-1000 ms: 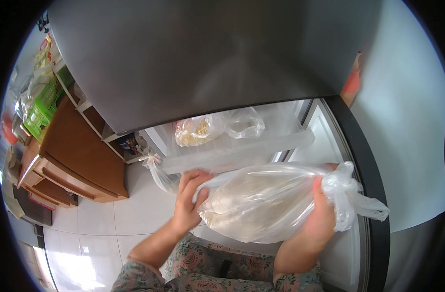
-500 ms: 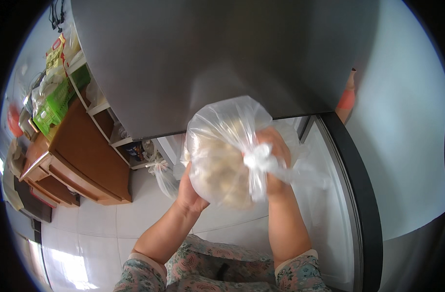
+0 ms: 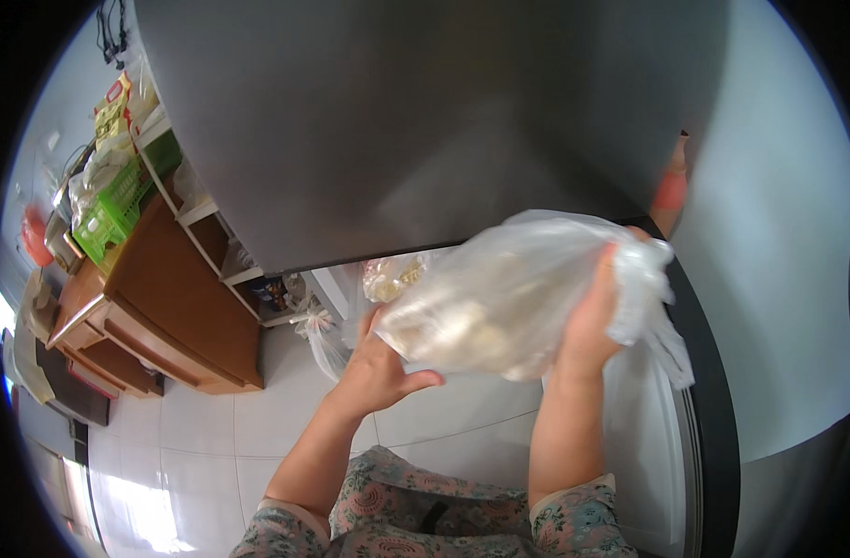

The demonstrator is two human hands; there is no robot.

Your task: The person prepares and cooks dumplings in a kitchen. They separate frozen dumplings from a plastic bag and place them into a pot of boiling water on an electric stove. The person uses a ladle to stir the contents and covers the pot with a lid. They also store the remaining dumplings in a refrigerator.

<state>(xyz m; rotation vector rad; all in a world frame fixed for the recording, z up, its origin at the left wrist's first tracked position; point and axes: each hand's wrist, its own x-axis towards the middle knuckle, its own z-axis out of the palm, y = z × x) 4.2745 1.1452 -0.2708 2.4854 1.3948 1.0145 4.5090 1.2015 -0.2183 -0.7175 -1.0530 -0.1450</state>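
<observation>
A clear plastic bag (image 3: pixel 490 302) of pale, lumpy contents, smeared by motion, hangs tilted between my hands. Its knotted white neck is at the right, where my right hand (image 3: pixel 592 321) grips it. My left hand (image 3: pixel 374 372) is at the bag's left end, thumb stretched out and apart from the fingers; some fingertips are hidden behind the bag. Beyond my hands, under a dark grey refrigerator door (image 3: pixel 425 121), part of another clear bag with yellowish pieces (image 3: pixel 392 277) shows by the white interior.
An opened lower door with a dark edge (image 3: pixel 718 437) curves along my right. At the left stand a white shelf rack (image 3: pixel 200 212), a brown wooden cabinet (image 3: pixel 183 288) and a green basket (image 3: pixel 109 223). A tied clear bag (image 3: pixel 323 344) hangs from the rack above the tiled floor (image 3: pixel 202 428).
The bag has swung its knotted end to the right and stretched lengthwise, with my right hand moving right. My left hand's thumb has come away from the bag. The yellowish bag behind now shows more.
</observation>
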